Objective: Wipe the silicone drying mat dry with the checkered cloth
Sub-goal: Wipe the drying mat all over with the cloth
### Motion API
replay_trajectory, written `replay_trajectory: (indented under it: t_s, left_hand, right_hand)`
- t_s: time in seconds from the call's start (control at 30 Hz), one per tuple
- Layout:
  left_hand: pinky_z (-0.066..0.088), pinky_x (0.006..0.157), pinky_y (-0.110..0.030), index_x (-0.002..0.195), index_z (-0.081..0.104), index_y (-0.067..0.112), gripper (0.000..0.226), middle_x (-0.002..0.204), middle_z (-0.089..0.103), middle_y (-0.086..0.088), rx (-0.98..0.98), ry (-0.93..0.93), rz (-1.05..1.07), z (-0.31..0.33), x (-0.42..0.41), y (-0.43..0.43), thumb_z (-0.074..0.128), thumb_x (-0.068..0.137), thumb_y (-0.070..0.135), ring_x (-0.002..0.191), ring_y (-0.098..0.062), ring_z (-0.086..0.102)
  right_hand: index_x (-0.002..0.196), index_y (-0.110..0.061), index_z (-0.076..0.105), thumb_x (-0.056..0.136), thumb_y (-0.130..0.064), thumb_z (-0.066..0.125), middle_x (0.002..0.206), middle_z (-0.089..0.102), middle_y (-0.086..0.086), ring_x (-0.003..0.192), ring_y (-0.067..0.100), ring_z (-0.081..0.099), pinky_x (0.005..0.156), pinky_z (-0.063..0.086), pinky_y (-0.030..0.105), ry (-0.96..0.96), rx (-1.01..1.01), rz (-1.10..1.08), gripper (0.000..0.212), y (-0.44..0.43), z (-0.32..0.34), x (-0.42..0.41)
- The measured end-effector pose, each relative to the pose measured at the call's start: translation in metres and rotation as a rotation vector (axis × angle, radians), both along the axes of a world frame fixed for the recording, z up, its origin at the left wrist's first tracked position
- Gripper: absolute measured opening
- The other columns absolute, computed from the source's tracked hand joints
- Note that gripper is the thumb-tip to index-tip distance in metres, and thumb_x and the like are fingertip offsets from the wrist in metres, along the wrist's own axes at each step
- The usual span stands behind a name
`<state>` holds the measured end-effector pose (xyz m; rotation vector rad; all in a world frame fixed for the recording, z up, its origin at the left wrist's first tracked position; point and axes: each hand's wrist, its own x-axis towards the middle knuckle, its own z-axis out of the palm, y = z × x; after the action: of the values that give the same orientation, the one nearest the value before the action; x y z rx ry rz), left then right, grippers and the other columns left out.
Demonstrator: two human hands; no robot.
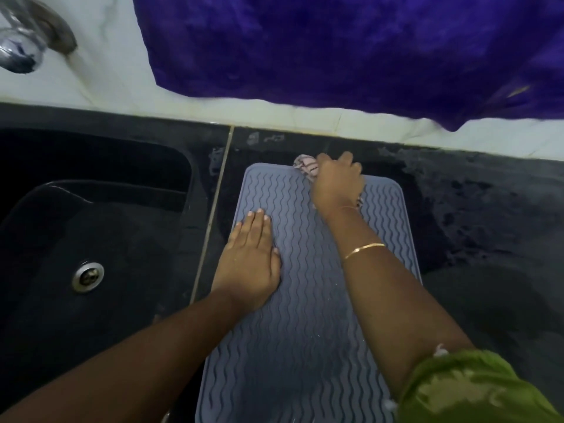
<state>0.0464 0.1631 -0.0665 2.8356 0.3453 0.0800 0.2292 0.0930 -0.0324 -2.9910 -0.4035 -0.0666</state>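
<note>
Mat [305, 300] on counter [488, 239] (sink [91, 209] left)

1. The scene is dim overall, and the black counter [488, 227] and sink [91, 215] swallow most detail
2. Soft light falls from above; the white wall tiles [100, 71] are the brightest area
3. A small glint sits on the sink drain [88, 276], and a faint sheen lies along the basin edge
4. The tap [21, 44] at top left is smeared by blur
5. Wide-angle bending curves the counter's back edge and stretches the forearms near the lower corners
</note>
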Motion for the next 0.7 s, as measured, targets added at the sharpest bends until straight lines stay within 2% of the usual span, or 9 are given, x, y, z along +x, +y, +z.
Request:
replay_trajectory:
  t_s: [0.1, 0.2, 0.27, 0.43, 0.53, 0.7]
  left_hand:
    - [-0.008, 0.116, -0.031, 0.148, 0.013, 0.003, 0.073, 0.157, 0.012, -0.013, -0.001, 0.005, -0.004, 0.0, 0.001, 0.002, 0.002, 0.085, 0.039, 0.146, -0.023, 0.006]
    - [-0.008, 0.115, -0.03, 0.148, 0.019, 0.005, 0.072, 0.156, 0.018, -0.013, -0.029, 0.004, -0.022, 0.0, 0.001, 0.002, 0.006, 0.085, 0.039, 0.146, -0.025, 0.009]
    - [-0.008, 0.115, -0.031, 0.148, 0.019, 0.005, 0.072, 0.156, 0.019, -0.013, -0.014, 0.003, -0.015, 0.001, 0.001, 0.002, 0.006, 0.086, 0.038, 0.146, -0.026, 0.01]
    - [-0.012, 0.112, -0.031, 0.147, 0.013, 0.002, 0.071, 0.157, 0.012, -0.014, 0.014, 0.013, 0.003, 0.002, 0.001, 0.001, 0.004, 0.086, 0.037, 0.146, -0.026, 0.006]
    - [-0.014, 0.112, -0.031, 0.148, 0.009, 0.003, 0.073, 0.158, 0.007, -0.013, 0.01, 0.025, 0.001, 0.003, 0.002, 0.0, 0.0, 0.084, 0.039, 0.146, -0.024, 0.001]
    - [-0.012, 0.114, -0.032, 0.148, 0.007, 0.003, 0.073, 0.158, 0.005, -0.013, 0.034, 0.046, 0.009, 0.004, 0.003, 0.0, -0.002, 0.085, 0.038, 0.146, -0.024, 0.0]
  right_hand:
    - [0.125, -0.018, 0.053, 0.087, -0.021, 0.06, 0.127, 0.044, 0.017, 0.113, 0.036, 0.045, 0.085, 0.043, 0.045, 0.041, 0.012, -0.045, 0.038, 0.035, 0.01, -0.011]
    - [0.123, -0.02, 0.056, 0.093, -0.02, 0.047, 0.128, 0.045, 0.015, 0.115, 0.037, 0.044, 0.089, 0.039, 0.045, 0.003, -0.007, 0.255, 0.032, 0.081, 0.007, -0.044]
    - [0.122, -0.021, 0.057, 0.092, -0.019, 0.049, 0.129, 0.045, 0.016, 0.116, 0.038, 0.043, 0.092, 0.039, 0.047, 0.006, -0.024, 0.356, 0.032, 0.082, 0.009, -0.042]
    - [0.124, -0.023, 0.057, 0.088, -0.016, 0.058, 0.128, 0.044, 0.018, 0.116, 0.039, 0.042, 0.093, 0.041, 0.049, -0.029, -0.115, 0.176, 0.037, 0.01, 0.009, -0.002]
    - [0.124, -0.022, 0.055, 0.087, -0.016, 0.06, 0.129, 0.042, 0.017, 0.117, 0.038, 0.041, 0.091, 0.04, 0.048, 0.023, -0.085, 0.077, 0.037, 0.016, 0.009, -0.006]
    - [0.127, -0.024, 0.053, 0.088, -0.016, 0.056, 0.13, 0.039, 0.015, 0.116, 0.037, 0.042, 0.09, 0.045, 0.047, 0.079, 0.002, 0.236, 0.04, 0.028, 0.008, -0.028]
